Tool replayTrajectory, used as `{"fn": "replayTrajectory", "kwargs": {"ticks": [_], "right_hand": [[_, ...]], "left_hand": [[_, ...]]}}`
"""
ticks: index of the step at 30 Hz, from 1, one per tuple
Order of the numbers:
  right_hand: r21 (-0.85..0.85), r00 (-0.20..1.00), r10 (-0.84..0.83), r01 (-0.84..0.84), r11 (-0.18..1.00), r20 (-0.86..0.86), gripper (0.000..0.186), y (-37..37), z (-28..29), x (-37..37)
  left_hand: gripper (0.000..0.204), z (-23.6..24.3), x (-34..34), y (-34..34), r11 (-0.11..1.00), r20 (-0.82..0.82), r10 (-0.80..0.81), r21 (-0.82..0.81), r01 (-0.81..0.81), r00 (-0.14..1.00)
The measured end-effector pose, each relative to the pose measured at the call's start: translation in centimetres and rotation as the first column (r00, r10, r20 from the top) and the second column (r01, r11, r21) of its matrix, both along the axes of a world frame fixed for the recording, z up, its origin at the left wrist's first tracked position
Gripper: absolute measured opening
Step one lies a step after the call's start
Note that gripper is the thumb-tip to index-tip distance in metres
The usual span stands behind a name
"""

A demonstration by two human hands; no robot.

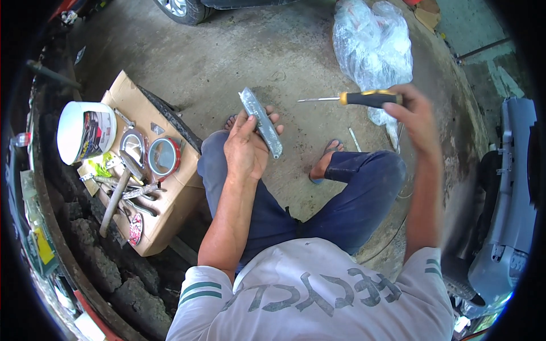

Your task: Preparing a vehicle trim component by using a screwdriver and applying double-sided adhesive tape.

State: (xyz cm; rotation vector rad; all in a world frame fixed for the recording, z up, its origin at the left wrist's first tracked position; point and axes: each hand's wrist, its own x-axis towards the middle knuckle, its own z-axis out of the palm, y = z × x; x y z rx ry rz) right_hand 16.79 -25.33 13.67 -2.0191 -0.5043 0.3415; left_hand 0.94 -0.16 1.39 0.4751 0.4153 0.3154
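Note:
A long, flat grey piece with a scuffed, whitish surface (261, 123) lies slanted across my left hand (245, 145), the thumb and fingers wrapped round its sides. Its lower end has a small round hole. My right hand (414, 113) is raised at the right, closed round the black-and-yellow handle of a screwdriver (364, 99). The thin metal shaft points left, toward the grey piece, and the tip is well apart from it. Part of the right hand is blurred.
At my left a cardboard box (182, 196) bears a white bucket (74, 132), tape rolls (163, 156), a hammer (115, 202) and several other tools. Clear plastic sheeting (372, 45) lies on the concrete ahead. A grey car bumper (512, 187) stands at right; a car wheel (182, 8) shows at the far edge.

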Motion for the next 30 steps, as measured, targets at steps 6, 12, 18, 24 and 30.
{"fn": "replayTrajectory", "kwargs": {"ticks": [6, 12, 18, 24, 30], "right_hand": [[-0.303, 0.823, -0.222, 0.064, 0.951, -0.523, 0.026, 0.7, -27.0, 0.3], [-0.374, 0.627, -0.222, -0.121, 0.919, -0.747, 0.03, 2.8, -41.0, -6.0], [-0.342, 0.85, -0.026, -0.184, 0.921, -0.526, 0.039, 5.2, -37.6, -6.0], [0.545, 0.396, 0.451, 0.164, 0.822, -0.8, 0.033, 8.7, -17.3, -8.1], [0.605, 0.375, 0.509, 0.208, 0.768, -0.775, 0.023, 8.1, -18.0, -10.6]], "left_hand": [[0.021, 0.0, 1.1, 0.8, 0.997, -0.094, -0.048, 0.061, 0.054, 0.994], [0.022, -0.1, 2.7, 1.0, 0.979, -0.117, -0.118, 0.152, 0.135, 0.986], [0.031, 0.2, 2.6, 0.5, 0.976, -0.16, -0.099, 0.179, 0.127, 0.982], [0.053, -0.2, 2.3, -1.1, 0.973, -0.165, -0.101, 0.19, 0.132, 0.981], [0.06, -0.6, 1.1, -2.6, 0.947, -0.203, -0.171, 0.237, 0.218, 0.964]]}}
